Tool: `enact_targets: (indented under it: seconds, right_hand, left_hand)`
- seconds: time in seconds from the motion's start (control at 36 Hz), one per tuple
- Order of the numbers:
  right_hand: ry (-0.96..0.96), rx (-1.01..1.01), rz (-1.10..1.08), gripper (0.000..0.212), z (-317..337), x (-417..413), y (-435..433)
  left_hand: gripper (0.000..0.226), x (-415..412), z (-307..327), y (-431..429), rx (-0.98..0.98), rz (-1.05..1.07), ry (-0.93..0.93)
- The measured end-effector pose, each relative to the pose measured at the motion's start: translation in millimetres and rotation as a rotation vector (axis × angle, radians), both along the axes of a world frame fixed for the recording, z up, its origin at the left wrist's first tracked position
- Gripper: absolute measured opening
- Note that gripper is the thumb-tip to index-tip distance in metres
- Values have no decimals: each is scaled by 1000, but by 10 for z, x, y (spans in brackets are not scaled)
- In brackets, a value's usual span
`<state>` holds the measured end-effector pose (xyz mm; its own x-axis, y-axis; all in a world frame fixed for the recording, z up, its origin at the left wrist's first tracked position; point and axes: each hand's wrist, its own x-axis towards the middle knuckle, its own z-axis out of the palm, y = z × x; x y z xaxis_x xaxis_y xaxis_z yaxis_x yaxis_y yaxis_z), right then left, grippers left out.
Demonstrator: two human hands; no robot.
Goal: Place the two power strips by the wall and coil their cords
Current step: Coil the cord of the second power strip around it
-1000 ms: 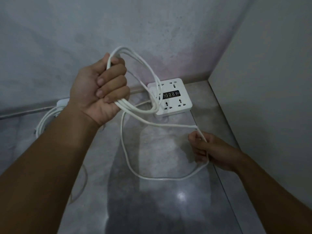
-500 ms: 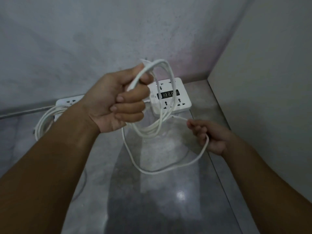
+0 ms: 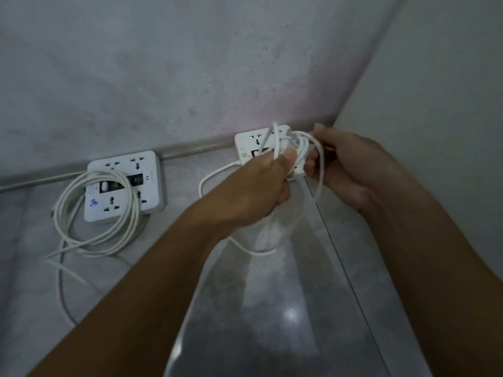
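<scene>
Two white square power strips lie on the floor by the back wall. The left power strip (image 3: 123, 186) has its white cord (image 3: 89, 213) lying in loose loops over and beside it. The right power strip (image 3: 253, 144) sits near the corner, mostly hidden behind my hands. My left hand (image 3: 255, 189) is shut on a bundle of the right strip's cord (image 3: 275, 142), held just above that strip. My right hand (image 3: 345, 167) grips the same cord on the bundle's right side. A slack loop of it (image 3: 261, 250) hangs down to the floor below my hands.
A grey back wall (image 3: 190, 72) meets a pale side wall (image 3: 435, 104) in the corner at right. A skirting strip (image 3: 190, 149) runs along the foot of the back wall. The floor (image 3: 272, 322) is glossy grey tile. A stray cord end (image 3: 61, 281) trails at left.
My left hand has carried the cord bundle right and down over the right strip. My right hand has risen to meet it. The hanging loop is shorter, and the view has shifted left.
</scene>
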<state>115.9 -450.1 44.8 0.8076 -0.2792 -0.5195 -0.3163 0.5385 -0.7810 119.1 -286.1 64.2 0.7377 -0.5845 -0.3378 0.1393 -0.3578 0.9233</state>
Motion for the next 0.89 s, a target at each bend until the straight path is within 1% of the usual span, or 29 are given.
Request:
enact_targets:
  seconds: [0.06,0.08,0.14,0.17,0.19,0.22,0.28,0.33,0.42,0.47,0.53,0.58,0.61,0.67,0.75,0.81,0.86,0.89]
  right_hand:
    - [-35,54,12,11,87,17,-12]
    - [-52,107,25,12,129,25,-14]
    - [-78,201,10,34,181,35,-3]
    - [-82,201,-10,43,195,36,5]
    - [-82,180,-18,46,204,38,18]
    - [-84,152,-15,44,215,39,34]
    - [-92,93,-4,29,233,39,57]
    - [-93,18,3,16,264,21,75]
    - [-105,-129,46,18,320,-14,132]
    - [-120,-298,35,21,333,-19,170]
    - [-125,-534,-27,27,328,-38,186]
    - [-154,-667,-74,31,293,-90,183]
    - [-181,-686,-67,32,267,-132,188]
    - [-233,-711,29,38,161,-241,208]
    - [-286,-708,250,59,-57,-450,314]
    - [-298,-723,354,62,-223,-573,422]
    - [-307,-808,405,59,-341,-652,530]
    - [-323,-852,409,61,-381,-676,574]
  left_hand:
    - [51,-42,-64,-54,129,20,-127]
    - [54,-60,-100,-71,169,42,-169]
    - [51,-90,-175,-97,160,86,-194]
    - [47,-104,-200,-116,142,103,-198]
    - [44,-115,-221,-134,116,122,-196]
    - [42,-125,-239,-154,75,141,-180]
    - [39,-150,-272,-193,-25,164,-123]
    - [38,-164,-309,-219,-64,182,-104]
    - [38,-176,-365,-240,-47,245,-83]
    - [44,-156,-406,-254,-69,304,5]
    - [52,-116,-419,-273,-144,396,111]
    - [54,-73,-402,-278,-250,512,218]
    - [54,-54,-388,-273,-311,550,288]
    - [51,-5,-324,-260,-460,622,430]
    - [41,94,-248,-245,-685,709,595]
    - [38,174,-227,-232,-734,749,691]
    - [37,229,-250,-211,-736,781,761]
    - [35,257,-294,-198,-739,801,780]
